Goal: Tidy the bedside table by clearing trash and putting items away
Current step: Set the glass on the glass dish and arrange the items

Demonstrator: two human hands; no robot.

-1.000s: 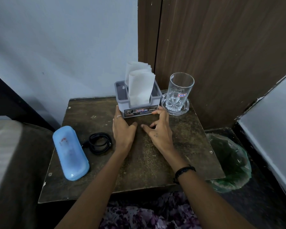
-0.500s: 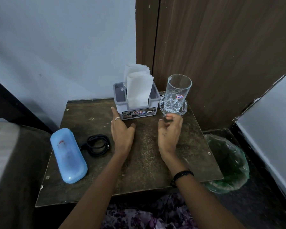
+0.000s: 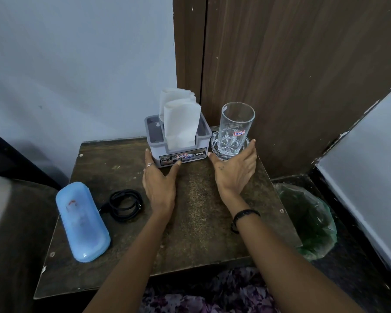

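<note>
A dark wooden bedside table stands in a corner. At its back sits a grey napkin holder with white paper napkins. To the holder's right, a clear drinking glass stands upright on a glass saucer. My left hand lies flat on the table, fingers apart, its thumb and fingertips touching the holder's front. My right hand cups the near side of the saucer, thumb and fingers spread around its rim. A light blue case and a coiled black cable lie at the left.
A bin lined with a green plastic bag stands on the floor right of the table. A brown wooden door is behind the glass. A bed or cushion edge borders the table's left side.
My right hand moved right and forward from the napkin holder's front to the saucer and spread around it. My left hand slid forward to touch the holder.
</note>
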